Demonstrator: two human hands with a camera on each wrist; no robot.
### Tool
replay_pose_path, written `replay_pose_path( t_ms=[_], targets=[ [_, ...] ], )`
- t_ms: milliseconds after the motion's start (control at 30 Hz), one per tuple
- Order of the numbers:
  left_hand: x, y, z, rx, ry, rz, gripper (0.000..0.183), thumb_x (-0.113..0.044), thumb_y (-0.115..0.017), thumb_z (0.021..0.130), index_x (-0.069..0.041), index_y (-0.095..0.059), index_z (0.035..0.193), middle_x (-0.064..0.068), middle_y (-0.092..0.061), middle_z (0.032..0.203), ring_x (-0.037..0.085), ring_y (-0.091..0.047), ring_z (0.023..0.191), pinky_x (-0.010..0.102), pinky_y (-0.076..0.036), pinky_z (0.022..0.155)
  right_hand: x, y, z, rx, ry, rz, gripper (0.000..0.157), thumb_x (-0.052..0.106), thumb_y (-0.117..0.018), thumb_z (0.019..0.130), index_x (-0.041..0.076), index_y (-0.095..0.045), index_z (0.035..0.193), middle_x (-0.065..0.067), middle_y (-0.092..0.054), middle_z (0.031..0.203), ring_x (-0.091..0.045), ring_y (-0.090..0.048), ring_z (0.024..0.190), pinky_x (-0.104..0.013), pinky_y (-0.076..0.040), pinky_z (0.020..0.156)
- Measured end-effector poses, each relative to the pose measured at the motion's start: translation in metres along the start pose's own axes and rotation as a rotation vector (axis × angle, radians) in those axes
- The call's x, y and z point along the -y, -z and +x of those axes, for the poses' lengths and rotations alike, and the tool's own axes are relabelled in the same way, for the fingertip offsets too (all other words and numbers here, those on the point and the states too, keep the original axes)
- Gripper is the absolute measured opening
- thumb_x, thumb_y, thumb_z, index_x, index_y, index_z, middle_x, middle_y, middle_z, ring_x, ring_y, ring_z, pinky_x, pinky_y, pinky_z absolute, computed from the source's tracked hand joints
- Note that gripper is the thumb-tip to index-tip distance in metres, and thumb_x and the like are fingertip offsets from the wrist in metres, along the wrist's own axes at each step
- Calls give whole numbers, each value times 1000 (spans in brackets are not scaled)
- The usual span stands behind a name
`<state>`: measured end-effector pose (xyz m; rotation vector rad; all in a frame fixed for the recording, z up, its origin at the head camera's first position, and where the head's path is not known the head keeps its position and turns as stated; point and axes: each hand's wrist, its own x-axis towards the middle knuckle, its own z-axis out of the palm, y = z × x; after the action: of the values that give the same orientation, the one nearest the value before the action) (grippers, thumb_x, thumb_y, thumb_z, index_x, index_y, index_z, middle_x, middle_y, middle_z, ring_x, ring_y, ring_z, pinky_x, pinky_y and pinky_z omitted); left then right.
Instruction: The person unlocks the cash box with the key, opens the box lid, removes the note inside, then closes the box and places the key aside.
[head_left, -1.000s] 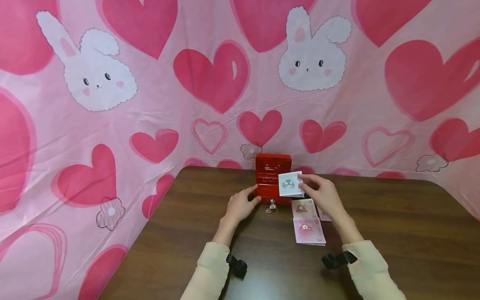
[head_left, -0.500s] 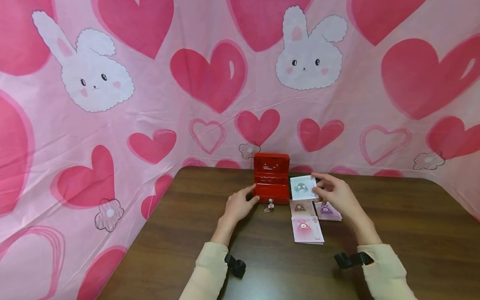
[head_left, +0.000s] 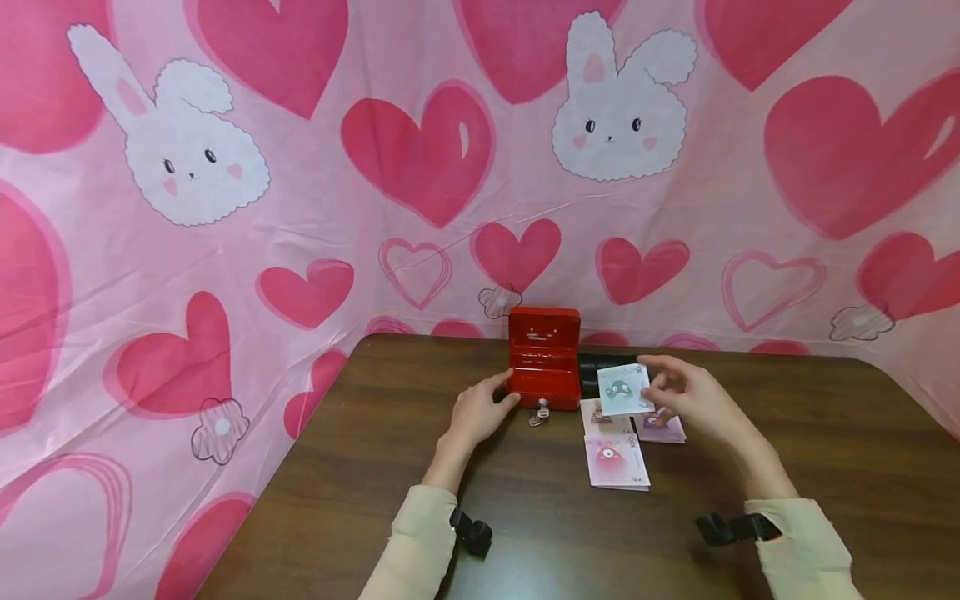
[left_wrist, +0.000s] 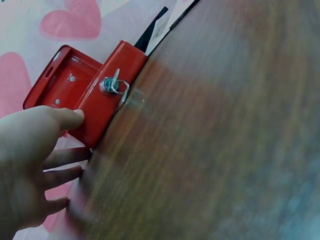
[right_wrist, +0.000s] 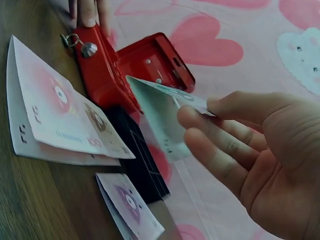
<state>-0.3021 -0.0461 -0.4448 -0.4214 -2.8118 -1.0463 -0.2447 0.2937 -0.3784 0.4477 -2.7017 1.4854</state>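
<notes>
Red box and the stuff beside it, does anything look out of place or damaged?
Nothing looks spilled or damaged. One mild oddity: the black tray is outside the open box, at its right; it may belong inside. The pink note and brown note lie bunched together, neither visibly torn.

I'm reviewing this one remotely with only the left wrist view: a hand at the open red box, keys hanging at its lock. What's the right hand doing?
Observer: The right hand pinches a folded green note between thumb and fingers.
Operator: Understood. Are any other notes overlapping, out of my sight?
Observer: Yes. In the head view, a pink note lies over the near edge of a brown note.
</notes>
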Motion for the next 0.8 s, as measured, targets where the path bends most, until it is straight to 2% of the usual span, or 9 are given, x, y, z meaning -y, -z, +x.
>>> replay_pose_path(
  t_ms=[167, 367, 633, 800],
  targets=[
    [0, -2, 0, 0, -3, 6, 50, -39, -62, 97, -26, -54, 145, 2, -59, 143, 26, -55, 132, 54, -40, 110, -3, 11, -8, 47, 11, 0, 52, 13, -70, 92, 1, -50, 139, -16, -68, 88, -20, -66, 68, -39, -60, 59],
    [0, -2, -1, 6, 3, -1, 51, -39, -62, 96, -27, -53, 145, 2, -59, 142, 26, -56, 131, 54, -40, 109, -11, 22, -13, 130, -4, -31, 48, 14, -70, 91, -1, -53, 133, -12, -71, 82, -23, -65, 61, -43, -58, 56],
    [1, -1, 0, 22, 19, -19, 52, -40, -62, 97, -27, -52, 146, 1, -56, 146, 26, -53, 134, 56, -37, 112, -21, 33, -18, 195, -53, -23, 47, 14, -70, 91, -4, -53, 130, -12, -72, 80, -27, -66, 62, -39, -59, 58],
    [0, 0, 1, 10, 2, -13, 52, -39, -62, 96, -25, -53, 145, 2, -58, 144, 27, -54, 133, 57, -38, 110, -24, 38, -24, 242, -145, 12, 47, 17, -71, 90, 0, -54, 130, -14, -69, 80, -20, -60, 53, -36, -55, 54]
  ],
)
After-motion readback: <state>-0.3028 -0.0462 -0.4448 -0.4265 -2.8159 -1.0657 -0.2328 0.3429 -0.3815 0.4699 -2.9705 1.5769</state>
